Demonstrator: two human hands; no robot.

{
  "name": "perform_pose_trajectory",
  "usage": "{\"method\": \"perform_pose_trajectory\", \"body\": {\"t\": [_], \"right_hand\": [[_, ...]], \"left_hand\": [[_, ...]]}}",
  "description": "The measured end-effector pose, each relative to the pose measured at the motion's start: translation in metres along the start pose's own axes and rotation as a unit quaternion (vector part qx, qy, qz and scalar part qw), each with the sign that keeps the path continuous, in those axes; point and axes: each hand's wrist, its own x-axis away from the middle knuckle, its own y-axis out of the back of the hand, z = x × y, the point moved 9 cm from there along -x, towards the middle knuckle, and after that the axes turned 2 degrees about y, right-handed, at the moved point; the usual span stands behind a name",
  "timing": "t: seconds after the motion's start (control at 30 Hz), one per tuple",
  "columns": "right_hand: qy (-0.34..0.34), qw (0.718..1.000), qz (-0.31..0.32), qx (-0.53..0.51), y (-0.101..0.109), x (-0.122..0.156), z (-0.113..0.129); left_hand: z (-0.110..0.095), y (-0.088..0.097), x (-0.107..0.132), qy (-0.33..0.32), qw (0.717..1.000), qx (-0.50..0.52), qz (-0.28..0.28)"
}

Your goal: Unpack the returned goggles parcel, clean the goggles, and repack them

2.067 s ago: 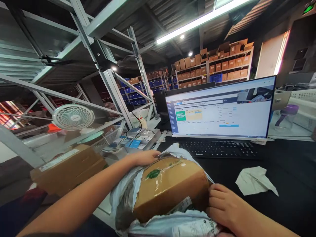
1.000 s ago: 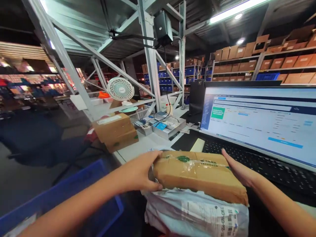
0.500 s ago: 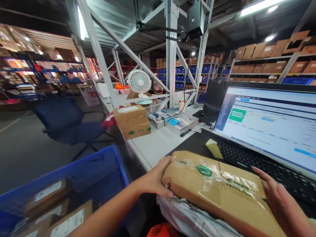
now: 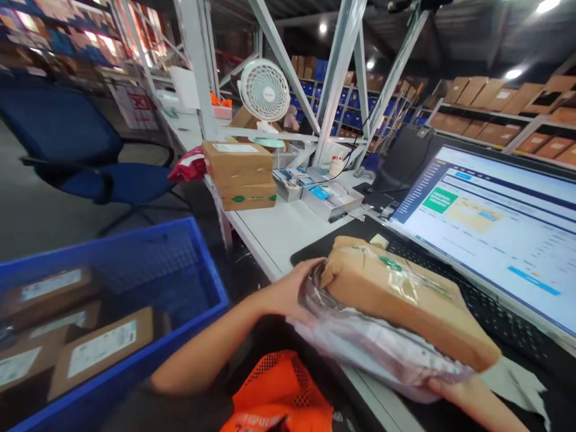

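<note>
A cardboard box [image 4: 405,300], half out of its plastic bag [image 4: 360,345], held tilted above the desk [image 4: 279,234] edge by the keyboard [image 4: 488,303]: left hand [image 4: 288,294] clasps its near end, right hand [image 4: 454,393] lies under the bag (grasp hidden); supporting both ends should stop it sliding.

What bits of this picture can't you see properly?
All in the head view:
- The right hand: mostly hidden under the plastic bag and cardboard box; open or closed cannot be told.
- What is inside the box: hidden by the taped cardboard.
- The monitor: text too small and blurred; right side cut off by the picture's edge.
- Labels on the parcels in the blue crate: blurred.
- The keyboard: partly hidden behind the box.
</note>
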Motion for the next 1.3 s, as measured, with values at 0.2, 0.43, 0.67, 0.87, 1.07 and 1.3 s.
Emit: {"method": "perform_pose_trajectory", "body": {"t": [0.2,0.43,0.67,0.87,1.07,1.3], "right_hand": [[0.039,0.993,0.035,-0.104,-0.024,-0.023,0.04],[0.089,0.98,0.018,-0.176,-0.021,-0.029,0.047],[0.145,0.969,0.029,-0.196,-0.018,-0.029,0.059],[0.145,0.969,0.029,-0.2,-0.019,-0.029,0.056],[0.149,0.971,0.031,-0.182,-0.019,-0.027,0.053],[0.206,0.969,-0.009,-0.135,-0.014,-0.03,0.064]], "left_hand": [[-0.001,0.015,-0.046,0.027,0.994,0.101,-0.011],[0.041,0.011,-0.056,0.144,0.982,0.087,-0.082],[0.042,0.012,-0.056,0.166,0.954,0.211,-0.131],[0.046,0.015,-0.058,0.24,0.939,0.201,-0.145],[0.05,0.018,-0.052,0.263,0.928,0.201,-0.172],[0.024,0.031,-0.034,0.236,0.951,0.073,-0.185]]}}
